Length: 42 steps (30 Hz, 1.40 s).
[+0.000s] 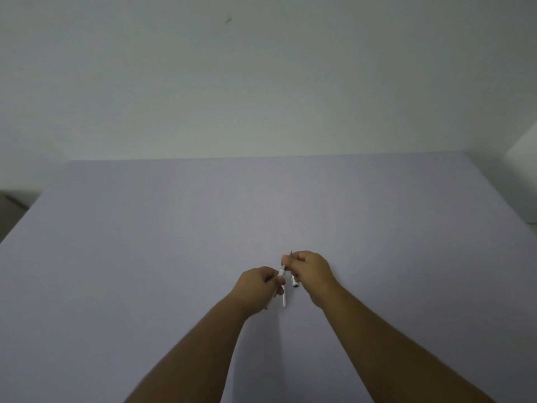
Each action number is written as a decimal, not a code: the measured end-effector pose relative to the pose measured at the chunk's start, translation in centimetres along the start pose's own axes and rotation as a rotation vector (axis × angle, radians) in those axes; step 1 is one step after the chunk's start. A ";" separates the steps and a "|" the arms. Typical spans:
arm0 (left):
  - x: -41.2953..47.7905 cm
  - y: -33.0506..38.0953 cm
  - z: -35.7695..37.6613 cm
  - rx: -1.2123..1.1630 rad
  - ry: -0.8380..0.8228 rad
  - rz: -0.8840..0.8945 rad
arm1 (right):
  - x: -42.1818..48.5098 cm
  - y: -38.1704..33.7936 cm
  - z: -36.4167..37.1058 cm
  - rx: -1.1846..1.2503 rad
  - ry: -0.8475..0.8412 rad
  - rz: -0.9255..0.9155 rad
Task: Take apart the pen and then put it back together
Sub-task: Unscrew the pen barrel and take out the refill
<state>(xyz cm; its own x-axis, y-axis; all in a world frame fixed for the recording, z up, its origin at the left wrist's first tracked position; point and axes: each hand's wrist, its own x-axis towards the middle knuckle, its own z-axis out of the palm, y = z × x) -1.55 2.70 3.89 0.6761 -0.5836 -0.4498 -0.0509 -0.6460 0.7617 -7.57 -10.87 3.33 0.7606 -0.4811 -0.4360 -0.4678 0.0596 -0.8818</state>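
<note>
Above the table [145, 242], left hand [258, 283] and right hand [312, 271] fingers pinch white pen parts [282, 270].

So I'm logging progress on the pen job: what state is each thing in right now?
pen: in pieces, white barrel pinched where the hands meet
small part: separate, below the right hand
left hand: closed on the barrel
right hand: closed on the pen's other end
table: bare lavender top under the hands

A plain pale lilac counter [174, 228]. A short white pen part [284, 301] seems to lie on it near the middle, toward the near edge.
</note>
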 end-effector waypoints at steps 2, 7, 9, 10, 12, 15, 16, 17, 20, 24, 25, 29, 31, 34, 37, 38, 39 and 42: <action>-0.2 0.2 -0.2 0.005 -0.001 0.011 | -0.2 0.0 -0.4 0.103 -0.060 0.017; -0.4 0.5 -0.3 0.093 0.043 0.042 | -0.4 -0.2 -0.4 0.049 -0.038 0.087; -0.5 0.5 -0.4 0.114 0.044 0.045 | -0.4 -0.2 -0.5 0.070 -0.057 0.055; -0.5 0.5 -0.4 0.121 0.049 0.047 | -0.4 -0.3 -0.6 0.112 -0.087 0.042; -0.5 0.6 -0.6 0.133 0.067 0.053 | -0.5 -0.6 -0.7 0.196 -0.130 0.032; -0.6 0.7 -0.8 0.159 0.072 0.072 | -0.5 -0.9 -0.7 0.160 -0.096 0.078; -0.6 0.8 -0.8 0.170 0.068 0.079 | -0.5 -0.8 -0.8 0.129 -0.068 0.089; -0.6 0.8 -0.8 0.181 0.065 0.083 | -0.5 -0.8 -0.8 0.117 -0.057 0.086; -0.7 0.7 -0.6 0.215 0.068 0.087 | -0.5 -0.8 -1.0 0.194 -0.103 0.055; -0.7 0.8 -0.7 0.217 0.078 0.100 | -0.6 -0.8 -1.0 0.199 -0.110 0.086; -0.8 0.8 -0.7 0.220 0.077 0.105 | -0.5 -0.7 -1.0 0.149 -0.090 0.099; -0.8 1.0 -0.7 0.250 0.085 0.116 | -0.5 -0.9 -0.8 0.203 -0.092 0.076; -0.8 1.1 -0.8 0.252 0.092 0.115 | -0.5 -1.1 -0.8 0.243 -0.117 0.066; -0.9 1.3 -0.9 0.256 0.085 0.122 | -0.6 -1.2 -1.0 0.184 -0.081 0.105; -0.9 1.4 -0.8 0.261 0.079 0.124 | -0.6 -1.2 -1.2 0.190 -0.065 0.103; -0.9 1.3 -0.8 0.269 0.079 0.123 | -0.6 -1.2 -1.2 0.227 -0.088 0.089; -0.8 1.3 -0.8 0.274 0.080 0.121 | -0.6 -1.3 -1.3 0.258 -0.106 0.075; -0.8 1.5 -0.8 0.269 0.081 0.120 | -0.6 -1.4 -1.4 0.223 -0.095 0.083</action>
<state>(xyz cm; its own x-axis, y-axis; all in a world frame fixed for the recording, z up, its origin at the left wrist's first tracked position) -1.57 2.65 5.77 0.7095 -0.6294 -0.3171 -0.3191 -0.6881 0.6517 -7.99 -11.88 5.10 0.7675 -0.3824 -0.5146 -0.4281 0.2917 -0.8553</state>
